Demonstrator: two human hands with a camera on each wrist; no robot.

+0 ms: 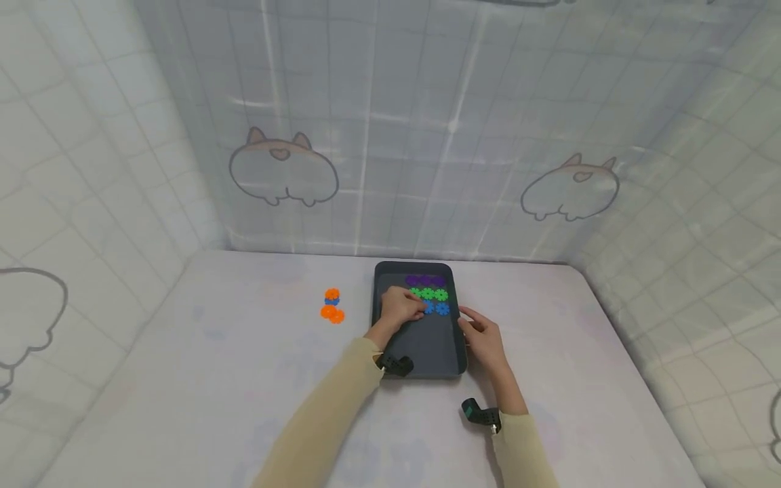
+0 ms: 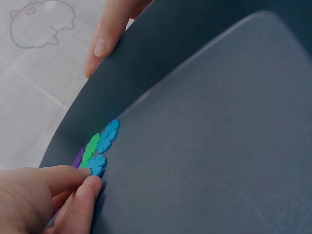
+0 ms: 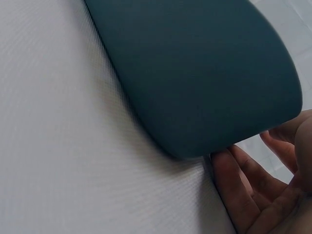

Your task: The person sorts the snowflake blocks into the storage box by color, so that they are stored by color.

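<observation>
A dark grey tray (image 1: 430,349) lies on the table with rows of flower-shaped plastic discs near its far end. Purple discs (image 1: 426,280) form the farthest row, then green discs (image 1: 428,293), then blue discs (image 1: 442,309). My left hand (image 1: 399,306) reaches inside the tray and pinches a blue flower disc (image 2: 98,165) between thumb and fingers, at the left of the blue row. Outside the tray, my right hand (image 1: 485,339) rests its thumb and fingers against the right wall. In the right wrist view, the tray's dark outer side (image 3: 195,78) hides part of those fingers.
Left of the tray, several loose orange discs (image 1: 329,312) and a blue disc (image 1: 332,301) lie partly overlapping on the white table (image 1: 244,366). A sheet with a grid pattern (image 1: 415,169) hangs behind the table. The tray has raised walls all round.
</observation>
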